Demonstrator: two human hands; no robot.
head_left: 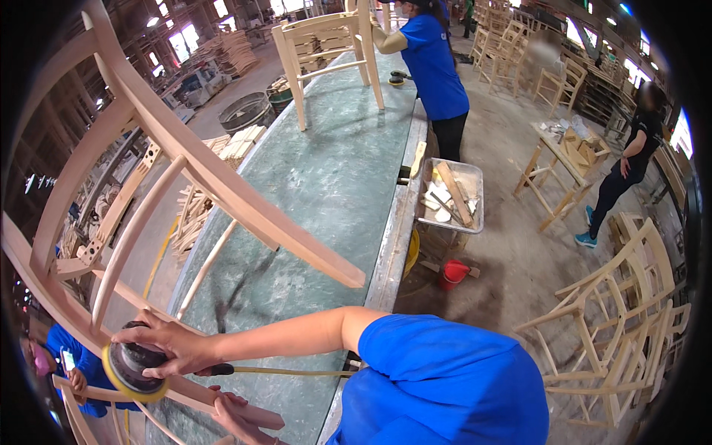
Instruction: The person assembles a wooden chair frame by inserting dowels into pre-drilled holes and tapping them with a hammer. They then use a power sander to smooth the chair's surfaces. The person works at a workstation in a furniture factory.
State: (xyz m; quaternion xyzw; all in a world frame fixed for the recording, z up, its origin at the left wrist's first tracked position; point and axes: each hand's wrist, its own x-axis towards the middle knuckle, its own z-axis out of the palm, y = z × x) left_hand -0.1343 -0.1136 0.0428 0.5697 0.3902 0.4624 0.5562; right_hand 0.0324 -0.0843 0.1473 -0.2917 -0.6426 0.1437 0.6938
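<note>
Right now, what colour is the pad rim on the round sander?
Yellow: the round sander's pad rim under the dark body shows best in the head view.

1. Bright, even daylight from windows (182, 41) and roof openings at the far walls (blown out white).
2. Soft, faint shadows on the desk (326, 193); mild sheen along its metal edge.
3. Strong fisheye bending toward the rim, with black vignette corners.
4. Slight motion blur on the sander (133, 371); blurred faces far right.
</note>
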